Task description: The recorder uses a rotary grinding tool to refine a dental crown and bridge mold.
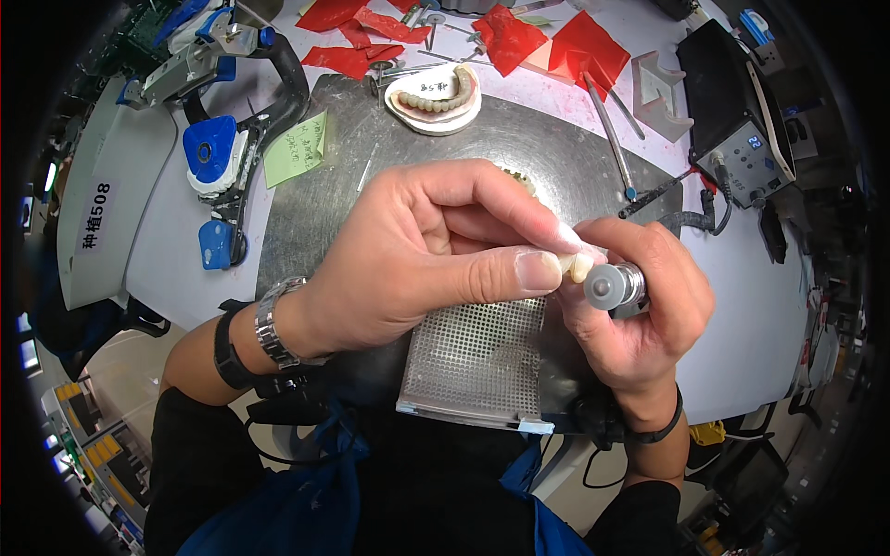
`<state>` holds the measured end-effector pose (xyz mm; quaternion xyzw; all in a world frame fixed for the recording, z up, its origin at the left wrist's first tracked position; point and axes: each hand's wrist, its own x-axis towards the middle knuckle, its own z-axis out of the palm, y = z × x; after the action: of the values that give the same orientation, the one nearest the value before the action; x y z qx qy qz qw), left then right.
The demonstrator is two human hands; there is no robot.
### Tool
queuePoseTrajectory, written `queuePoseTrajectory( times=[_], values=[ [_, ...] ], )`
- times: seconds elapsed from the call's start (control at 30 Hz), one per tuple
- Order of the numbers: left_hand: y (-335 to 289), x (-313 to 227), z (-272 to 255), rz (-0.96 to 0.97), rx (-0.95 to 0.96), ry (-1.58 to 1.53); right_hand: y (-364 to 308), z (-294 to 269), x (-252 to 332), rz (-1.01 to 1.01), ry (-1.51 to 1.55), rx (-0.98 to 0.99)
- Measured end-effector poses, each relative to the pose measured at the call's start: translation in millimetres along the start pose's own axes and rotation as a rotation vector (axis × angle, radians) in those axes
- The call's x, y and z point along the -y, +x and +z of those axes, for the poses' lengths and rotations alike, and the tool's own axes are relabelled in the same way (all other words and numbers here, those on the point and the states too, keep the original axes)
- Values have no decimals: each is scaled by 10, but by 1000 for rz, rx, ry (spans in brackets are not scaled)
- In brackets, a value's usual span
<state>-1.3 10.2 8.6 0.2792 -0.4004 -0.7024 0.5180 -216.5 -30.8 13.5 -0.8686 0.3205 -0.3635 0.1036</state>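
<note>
Near the middle, my left hand pinches a small tooth-coloured dental piece between thumb and index finger. The fingers cover most of it, so its full shape is hidden. My right hand is wrapped round a grinding handpiece, whose round grey end points up toward me. The fingertips of both hands meet at the dental piece. The handpiece's working tip is hidden behind the fingers. Under the hands lies a perforated metal grille set in the work surface.
A plaster dental model with a row of teeth stands beyond my hands on the metal plate. At left are a blue-and-black articulator and a green note. Red wax sheets, a long instrument and a black control unit lie far and right.
</note>
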Motion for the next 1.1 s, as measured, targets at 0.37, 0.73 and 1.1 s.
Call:
queuePoseTrajectory(
  times=[0.37, 0.73, 1.1],
  values=[
    [3, 24, -5, 63, 14, 40, 10, 18, 3, 5, 25, -15],
    [-6, 25, -12, -9, 0, -35, 16, 75, 9, 32, 96, -75],
    [-15, 34, -11, 140, 41, 60, 16, 72, 8, 16, 89, -57]
  ],
)
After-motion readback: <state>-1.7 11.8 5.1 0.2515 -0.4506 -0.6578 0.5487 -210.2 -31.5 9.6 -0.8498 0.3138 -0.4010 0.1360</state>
